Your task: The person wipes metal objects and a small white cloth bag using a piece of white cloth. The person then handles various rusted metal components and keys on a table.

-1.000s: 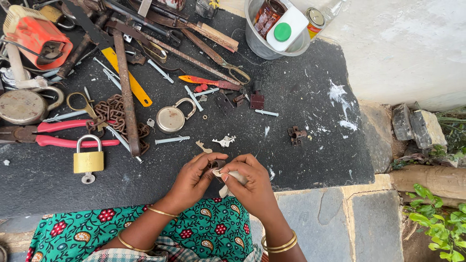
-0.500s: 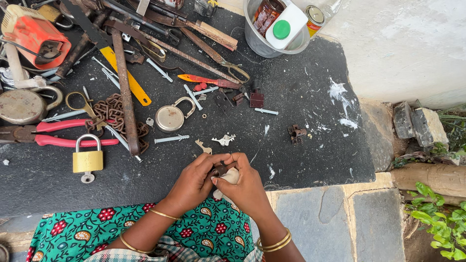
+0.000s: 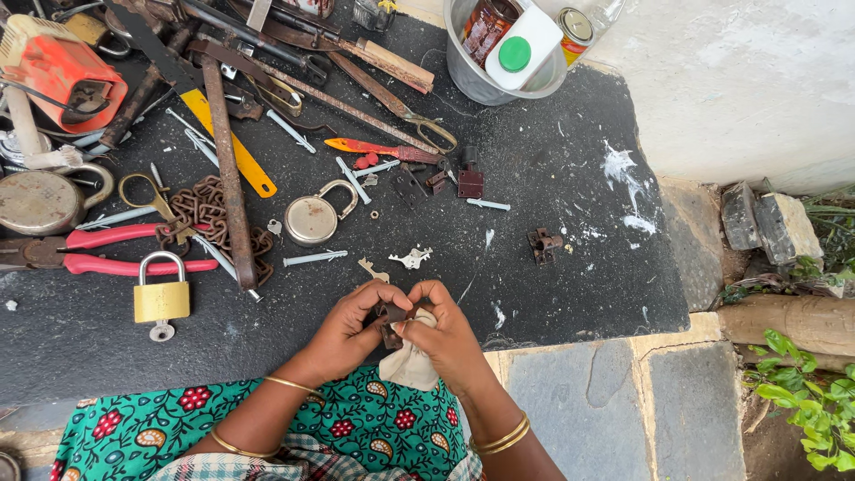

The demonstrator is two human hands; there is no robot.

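My left hand [image 3: 343, 334] and my right hand [image 3: 450, 337] meet at the near edge of a black mat [image 3: 552, 294]. Between the fingertips sits a small dark rusty metal part [image 3: 390, 322]; the left fingers pinch it. My right hand presses a pale cloth [image 3: 408, 363] against the part, and the cloth hangs down below the hand. Just beyond the hands lie a small key [image 3: 374, 270] and a pale metal fragment [image 3: 412, 258].
Tools crowd the mat's left and back: a brass padlock [image 3: 161, 296], a round steel padlock [image 3: 313, 218], red-handled pliers [image 3: 116, 249], a rusty chain [image 3: 209, 207], a rusty bar [image 3: 224, 160]. A grey bucket [image 3: 472, 80] of bottles stands at the back. A small rusty latch [image 3: 542, 245] lies right.
Both hands stayed at the mat's near edge, shifting slightly left. The cloth now hangs lower and looser under my right hand, and the dark part shows more between the fingers.
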